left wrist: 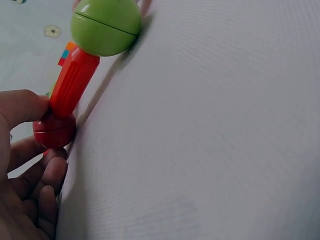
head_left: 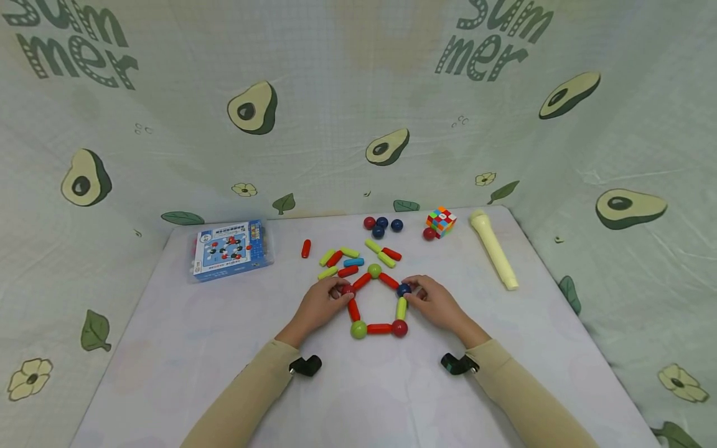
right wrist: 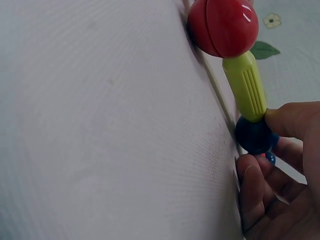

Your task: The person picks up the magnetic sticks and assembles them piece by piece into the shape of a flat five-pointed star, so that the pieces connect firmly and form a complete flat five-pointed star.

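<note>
A five-sided ring of balls joined by short rods lies flat on the table [head_left: 386, 398]. At its left corner my left hand [head_left: 325, 302] pinches a red ball [left wrist: 55, 131] between thumb and fingers. Opposite, my right hand [head_left: 437, 303] pinches a dark blue ball [right wrist: 254, 134]. A green ball [head_left: 374, 270] forms the far corner; another green ball [left wrist: 106, 27] and a red ball [right wrist: 224, 25] form the near ones. A yellow-green rod [right wrist: 245, 87] makes up the right side, while the other sides are red rods [head_left: 379, 328].
Loose red, yellow-green and blue rods [head_left: 353, 262] lie beyond the ring. Behind them are several dark blue balls [head_left: 378, 232] and a red ball [head_left: 369, 223]. A puzzle cube [head_left: 440, 221] and a pale yellow stick [head_left: 494, 250] stand right; a blue box [head_left: 231, 249] lies left.
</note>
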`<state>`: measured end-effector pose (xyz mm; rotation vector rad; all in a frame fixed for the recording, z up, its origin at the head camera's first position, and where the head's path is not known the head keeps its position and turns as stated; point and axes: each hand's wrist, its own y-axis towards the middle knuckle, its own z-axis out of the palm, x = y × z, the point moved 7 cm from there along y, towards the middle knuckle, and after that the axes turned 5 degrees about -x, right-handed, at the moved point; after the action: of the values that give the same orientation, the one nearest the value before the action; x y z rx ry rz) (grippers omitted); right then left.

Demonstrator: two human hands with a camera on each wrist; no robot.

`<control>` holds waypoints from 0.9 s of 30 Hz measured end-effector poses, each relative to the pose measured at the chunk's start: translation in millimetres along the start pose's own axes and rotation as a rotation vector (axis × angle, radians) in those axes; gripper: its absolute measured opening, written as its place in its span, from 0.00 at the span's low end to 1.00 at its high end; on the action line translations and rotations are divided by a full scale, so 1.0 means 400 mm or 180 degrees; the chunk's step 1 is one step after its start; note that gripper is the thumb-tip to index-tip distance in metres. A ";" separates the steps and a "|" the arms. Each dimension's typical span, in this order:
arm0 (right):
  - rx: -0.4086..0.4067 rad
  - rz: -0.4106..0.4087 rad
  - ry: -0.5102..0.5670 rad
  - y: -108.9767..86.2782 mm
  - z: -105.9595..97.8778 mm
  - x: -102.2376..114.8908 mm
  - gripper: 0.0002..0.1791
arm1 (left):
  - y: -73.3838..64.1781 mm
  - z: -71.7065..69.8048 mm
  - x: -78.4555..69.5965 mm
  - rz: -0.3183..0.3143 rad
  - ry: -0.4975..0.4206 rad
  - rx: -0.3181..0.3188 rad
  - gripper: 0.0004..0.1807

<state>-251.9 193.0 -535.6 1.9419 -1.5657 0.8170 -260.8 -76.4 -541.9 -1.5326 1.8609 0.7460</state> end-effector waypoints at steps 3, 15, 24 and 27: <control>0.0008 -0.0009 0.0001 -0.001 0.000 0.000 0.19 | 0.000 0.001 0.000 -0.0003 -0.0005 0.0003 0.16; 0.0069 0.0003 0.0036 -0.002 0.001 0.003 0.18 | 0.002 -0.002 0.001 -0.0025 -0.0043 -0.0054 0.17; 0.0071 0.0009 0.0013 -0.003 0.001 0.008 0.18 | -0.005 0.000 -0.006 -0.0055 -0.0078 -0.0162 0.23; 0.0085 0.0010 0.0020 -0.003 0.003 0.006 0.18 | -0.008 0.001 -0.012 -0.0041 -0.0040 -0.0165 0.23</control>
<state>-250.2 190.5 -534.7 1.9542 -1.5621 0.8486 -257.0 -73.6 -538.9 -1.5670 1.8342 0.8019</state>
